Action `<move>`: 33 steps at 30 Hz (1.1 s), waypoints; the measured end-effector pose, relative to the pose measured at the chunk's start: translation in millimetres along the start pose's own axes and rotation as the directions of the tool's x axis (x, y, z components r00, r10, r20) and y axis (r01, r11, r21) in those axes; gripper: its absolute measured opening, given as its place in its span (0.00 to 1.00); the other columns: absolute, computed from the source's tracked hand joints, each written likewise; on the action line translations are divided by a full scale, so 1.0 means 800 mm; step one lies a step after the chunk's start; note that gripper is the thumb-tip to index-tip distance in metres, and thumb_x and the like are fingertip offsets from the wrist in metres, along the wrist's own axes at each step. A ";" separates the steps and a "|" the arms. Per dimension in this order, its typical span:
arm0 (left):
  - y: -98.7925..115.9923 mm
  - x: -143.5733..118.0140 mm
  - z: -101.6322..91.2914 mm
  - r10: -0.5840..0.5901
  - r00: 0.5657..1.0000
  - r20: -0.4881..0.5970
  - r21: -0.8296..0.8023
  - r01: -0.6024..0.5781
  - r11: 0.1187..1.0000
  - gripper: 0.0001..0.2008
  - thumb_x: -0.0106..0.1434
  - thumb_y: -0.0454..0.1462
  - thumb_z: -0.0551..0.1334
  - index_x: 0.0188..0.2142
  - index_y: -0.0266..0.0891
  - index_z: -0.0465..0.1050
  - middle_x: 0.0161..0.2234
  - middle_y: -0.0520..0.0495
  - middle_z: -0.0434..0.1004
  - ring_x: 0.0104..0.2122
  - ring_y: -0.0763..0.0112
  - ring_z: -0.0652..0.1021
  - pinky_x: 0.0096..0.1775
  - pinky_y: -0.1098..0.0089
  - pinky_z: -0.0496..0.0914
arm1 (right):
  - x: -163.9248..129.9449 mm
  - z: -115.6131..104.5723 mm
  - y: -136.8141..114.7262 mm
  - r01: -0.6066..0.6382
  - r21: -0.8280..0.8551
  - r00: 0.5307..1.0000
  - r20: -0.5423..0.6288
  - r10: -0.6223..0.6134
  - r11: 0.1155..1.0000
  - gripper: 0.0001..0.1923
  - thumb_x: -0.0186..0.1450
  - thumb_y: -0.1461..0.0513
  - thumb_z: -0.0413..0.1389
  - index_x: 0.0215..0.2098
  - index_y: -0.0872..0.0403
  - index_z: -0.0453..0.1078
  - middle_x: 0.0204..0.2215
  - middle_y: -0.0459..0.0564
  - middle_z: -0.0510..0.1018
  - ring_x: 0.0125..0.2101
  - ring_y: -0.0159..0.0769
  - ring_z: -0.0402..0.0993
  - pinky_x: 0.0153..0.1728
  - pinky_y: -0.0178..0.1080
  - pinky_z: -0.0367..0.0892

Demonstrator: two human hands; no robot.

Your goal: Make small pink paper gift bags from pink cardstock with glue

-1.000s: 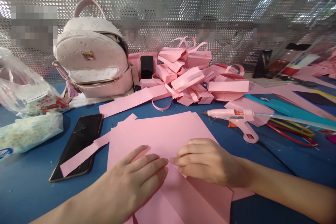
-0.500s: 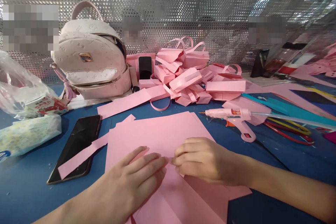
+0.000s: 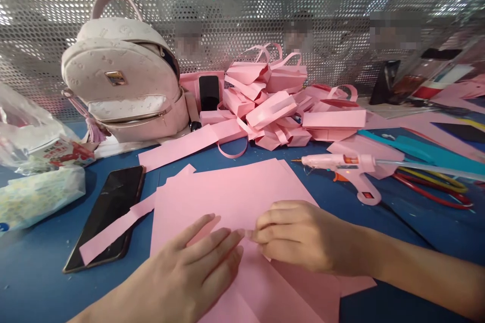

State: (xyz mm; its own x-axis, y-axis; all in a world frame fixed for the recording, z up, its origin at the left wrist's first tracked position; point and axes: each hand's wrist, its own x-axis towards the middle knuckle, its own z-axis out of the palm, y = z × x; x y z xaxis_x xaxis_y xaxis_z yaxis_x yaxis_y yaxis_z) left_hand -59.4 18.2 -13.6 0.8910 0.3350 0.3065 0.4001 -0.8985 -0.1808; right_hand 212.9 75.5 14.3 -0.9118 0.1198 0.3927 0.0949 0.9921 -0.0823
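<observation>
Both hands press flat on the pink paper sheet point(image 3: 235, 197) lying at the near middle of the blue desk point(image 3: 34, 282). The left hand point(image 3: 193, 267) has fingers spread, gripping nothing. The right hand point(image 3: 299, 234) curls loosely, fingertips pinning a fold; a glue gun point(image 3: 341, 166) lies nearby.
</observation>
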 end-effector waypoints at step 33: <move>0.021 0.027 -0.007 -0.105 0.993 0.062 -0.067 0.109 0.992 0.25 0.72 0.37 0.52 0.68 0.43 0.60 0.53 0.40 0.74 0.51 0.54 0.72 0.59 0.42 0.63 | -0.006 -0.017 0.002 -0.397 0.461 0.918 0.206 0.339 0.794 0.20 0.68 0.66 0.56 0.18 0.56 0.61 0.35 0.48 0.71 0.31 0.28 0.66 0.33 0.34 0.63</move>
State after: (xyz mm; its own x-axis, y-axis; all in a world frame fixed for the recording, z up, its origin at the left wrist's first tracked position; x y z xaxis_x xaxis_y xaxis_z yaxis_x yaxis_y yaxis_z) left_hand -34.8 8.9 -4.8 0.8554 0.4446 0.2658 0.4798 -0.8735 -0.0830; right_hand 222.7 76.7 24.8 -0.8873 0.4383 0.1435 0.2529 0.7225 -0.6434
